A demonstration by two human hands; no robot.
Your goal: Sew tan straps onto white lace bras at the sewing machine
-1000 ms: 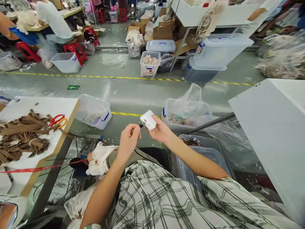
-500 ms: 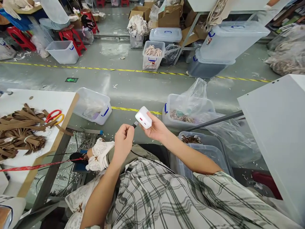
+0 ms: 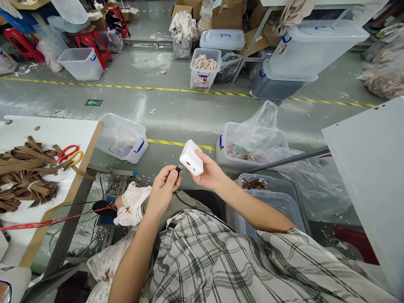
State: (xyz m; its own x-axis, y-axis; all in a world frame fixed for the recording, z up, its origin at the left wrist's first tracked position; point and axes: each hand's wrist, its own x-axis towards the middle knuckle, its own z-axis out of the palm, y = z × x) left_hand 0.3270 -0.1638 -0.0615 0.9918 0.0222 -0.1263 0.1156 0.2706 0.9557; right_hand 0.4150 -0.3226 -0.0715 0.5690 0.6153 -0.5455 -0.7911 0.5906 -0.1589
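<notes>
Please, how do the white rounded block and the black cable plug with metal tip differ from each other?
Size and shape: the white rounded block is larger and bulky; the black cable plug with metal tip is small and slim.
Detail: the block shows a red slot; the plug has its metal tip partly exposed.
Hold: the right hand holds the block, the left hand the plug.
Both are hand-held, close together.

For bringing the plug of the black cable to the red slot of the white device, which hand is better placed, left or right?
Probably the left hand: it pinches the plug, which is close to the white device. The right hand is occupied with holding that device.
</notes>
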